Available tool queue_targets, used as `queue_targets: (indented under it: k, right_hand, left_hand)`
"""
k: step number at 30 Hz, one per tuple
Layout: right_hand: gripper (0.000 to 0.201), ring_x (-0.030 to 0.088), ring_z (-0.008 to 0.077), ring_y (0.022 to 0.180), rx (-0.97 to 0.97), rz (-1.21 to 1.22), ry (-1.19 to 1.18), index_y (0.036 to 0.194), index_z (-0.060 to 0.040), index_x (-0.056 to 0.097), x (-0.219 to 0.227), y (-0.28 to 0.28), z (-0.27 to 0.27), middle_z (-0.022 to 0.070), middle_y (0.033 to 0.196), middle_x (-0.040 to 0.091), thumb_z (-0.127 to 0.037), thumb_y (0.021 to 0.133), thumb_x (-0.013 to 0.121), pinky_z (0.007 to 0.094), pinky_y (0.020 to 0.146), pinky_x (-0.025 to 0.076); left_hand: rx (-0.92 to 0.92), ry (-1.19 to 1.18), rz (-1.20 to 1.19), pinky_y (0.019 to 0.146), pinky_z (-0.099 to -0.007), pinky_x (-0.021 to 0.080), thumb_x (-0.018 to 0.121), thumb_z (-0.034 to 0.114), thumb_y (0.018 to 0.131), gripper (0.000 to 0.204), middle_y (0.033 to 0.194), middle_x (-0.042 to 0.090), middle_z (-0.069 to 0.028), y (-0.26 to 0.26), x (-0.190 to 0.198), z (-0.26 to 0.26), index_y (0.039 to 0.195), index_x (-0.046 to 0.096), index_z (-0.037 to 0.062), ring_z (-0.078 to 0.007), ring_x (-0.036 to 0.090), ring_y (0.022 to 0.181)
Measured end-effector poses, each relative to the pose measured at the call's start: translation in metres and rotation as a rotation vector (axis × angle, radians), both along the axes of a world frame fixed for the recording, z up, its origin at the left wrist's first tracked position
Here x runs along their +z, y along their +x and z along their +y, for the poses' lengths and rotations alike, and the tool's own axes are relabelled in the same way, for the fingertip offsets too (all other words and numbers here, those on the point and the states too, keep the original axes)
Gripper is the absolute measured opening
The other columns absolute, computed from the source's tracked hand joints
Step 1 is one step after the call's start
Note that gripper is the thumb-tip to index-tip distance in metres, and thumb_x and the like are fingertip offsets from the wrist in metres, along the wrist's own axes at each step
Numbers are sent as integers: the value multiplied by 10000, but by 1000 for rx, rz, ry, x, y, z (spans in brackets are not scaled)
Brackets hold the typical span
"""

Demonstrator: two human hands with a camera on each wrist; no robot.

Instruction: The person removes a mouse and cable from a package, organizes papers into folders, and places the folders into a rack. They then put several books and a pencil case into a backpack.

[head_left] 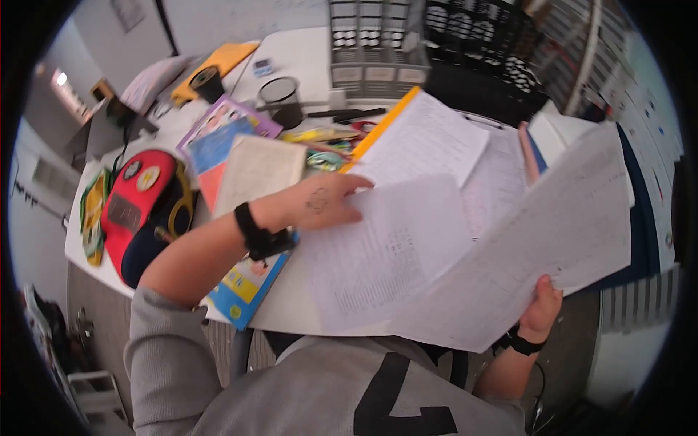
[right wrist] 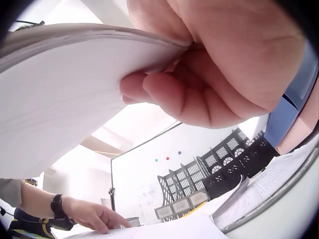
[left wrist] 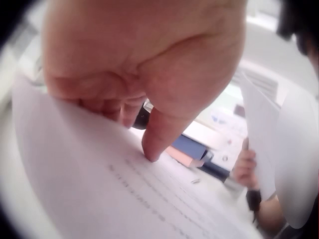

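My left hand [head_left: 323, 203] pinches the upper edge of a printed sheet [head_left: 392, 254] over the front of the desk. In the left wrist view, the thumb [left wrist: 164, 132] lies on the printed face of that sheet and the other fingers go behind its edge. At the right, my right hand [head_left: 542, 309] grips a stack of large papers [head_left: 538, 225] by its lower edge, tilted up. Seen from the right wrist, the fingers [right wrist: 169, 97] curl under the stack [right wrist: 75, 94], which shows several layers. More printed papers [head_left: 425, 142] with an orange edge lie behind the sheet.
To the left are a beige-covered book [head_left: 262, 171], a colourful booklet [head_left: 251, 287] and a red and dark blue bag [head_left: 145, 203]. A mesh cup [head_left: 281, 102], pens [head_left: 349, 114] and grey file racks [head_left: 378, 51] stand or lie farther back. Blue folders [head_left: 640, 218] sit at the right.
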State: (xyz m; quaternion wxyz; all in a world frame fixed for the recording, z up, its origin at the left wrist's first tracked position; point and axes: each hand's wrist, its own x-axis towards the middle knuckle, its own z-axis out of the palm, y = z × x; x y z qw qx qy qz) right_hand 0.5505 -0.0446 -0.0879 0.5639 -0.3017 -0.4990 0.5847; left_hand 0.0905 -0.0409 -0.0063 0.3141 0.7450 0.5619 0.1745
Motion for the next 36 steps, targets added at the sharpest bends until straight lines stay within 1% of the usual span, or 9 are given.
queue_targets:
  k: [5,7,10,12,18,24,28,31,36]
  right_hand:
    - [593,464,285,1341,-83,-65,-45,1486,74,328,-2,18,1,167,1493,453,-143,995,581,411,1153,328]
    - [605,457,289,1348,-35,-122,-70,1486,74,330,-2,20,0,171,1496,445,-143,986,592,413,1153,329]
    - [604,479,295,1327,44,-211,-67,1472,80,349,9,9,16,174,1472,471,-144,974,607,423,1135,355]
    - [599,502,293,1305,170,-283,-86,1462,80,364,34,-15,38,170,1450,494,-140,967,618,424,1117,378]
    - [516,552,264,1240,498,-423,-382,1416,57,455,55,-93,73,142,1379,568,-79,954,639,409,1067,426]
    - [539,569,253,1227,525,-347,-467,1425,44,454,41,-83,54,128,1381,575,-102,953,668,403,1049,450]
    - [519,564,246,1237,567,-330,-497,1414,40,473,37,-77,31,129,1380,581,-98,952,666,406,1049,449]
    - [499,571,247,1232,537,-264,-477,1402,41,490,37,-74,23,131,1368,593,-86,951,660,408,1047,452]
    - [485,588,221,1178,508,-474,-329,1381,58,498,42,-69,19,121,1342,607,-80,947,663,383,1020,459]
  left_hand:
    - [189,338,249,786,-412,541,682,183,874,398,1064,697,-215,-17,34,-45,1216,626,-12,-378,676,895]
    - [164,-311,427,746,-426,530,686,199,882,359,1093,674,-220,-17,50,-81,1170,639,-10,-391,655,881]
    - [131,-385,426,760,-401,544,693,203,889,405,1139,661,-229,-10,20,-134,1219,620,-20,-357,673,920]
    - [318,-181,30,836,-409,549,689,220,903,480,1127,668,-251,-1,6,-158,1294,578,-36,-349,690,962]
    - [573,-357,-655,1022,-354,482,635,169,983,566,1382,548,-148,6,-23,-165,1474,413,-5,-224,598,1170]
    - [915,-402,-1121,915,-305,504,669,159,964,671,1238,592,-113,20,-26,-161,1521,327,6,-153,612,1036]
    - [886,-644,-1152,769,-274,495,696,190,934,658,1000,647,-67,14,-24,-145,1498,401,20,-118,581,830]
    - [593,-736,-959,684,-260,457,664,184,947,509,873,623,-13,15,-30,-127,1408,517,27,-80,537,765]
    - [623,-390,-703,718,-214,453,558,107,980,273,968,645,31,16,1,-105,1235,628,40,-37,558,809]
